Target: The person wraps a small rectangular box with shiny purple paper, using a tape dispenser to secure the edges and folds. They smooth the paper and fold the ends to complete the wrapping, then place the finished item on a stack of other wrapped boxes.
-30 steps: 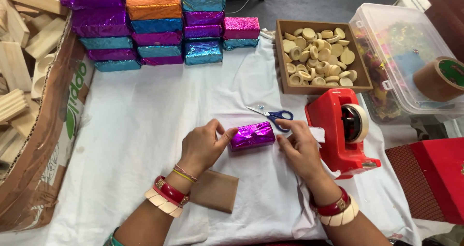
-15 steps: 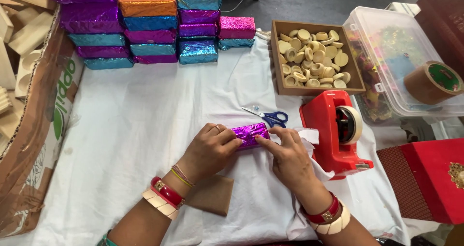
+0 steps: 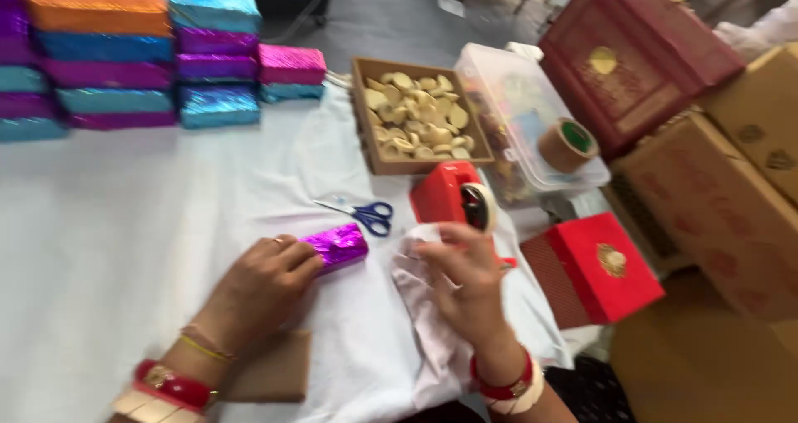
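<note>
A small block wrapped in shiny purple foil (image 3: 337,246) lies on the white cloth (image 3: 150,223). My left hand (image 3: 258,286) rests on its left end and holds it down. My right hand (image 3: 465,277) has come off the block and is at the front of the red tape dispenser (image 3: 453,197), fingers spread, apparently touching the tape end; the hand is blurred. Blue-handled scissors (image 3: 362,215) lie just beyond the block.
Stacked foil-wrapped blocks in orange, blue and purple (image 3: 133,57) stand at the back left. A brown tray of pale wooden pieces (image 3: 416,115), a clear plastic box with a tape roll (image 3: 565,145), red boxes (image 3: 598,265) and cardboard cartons (image 3: 723,199) fill the right.
My right hand left the purple block and moved right to the tape dispenser. My left hand stays on the block. The camera swung to the right.
</note>
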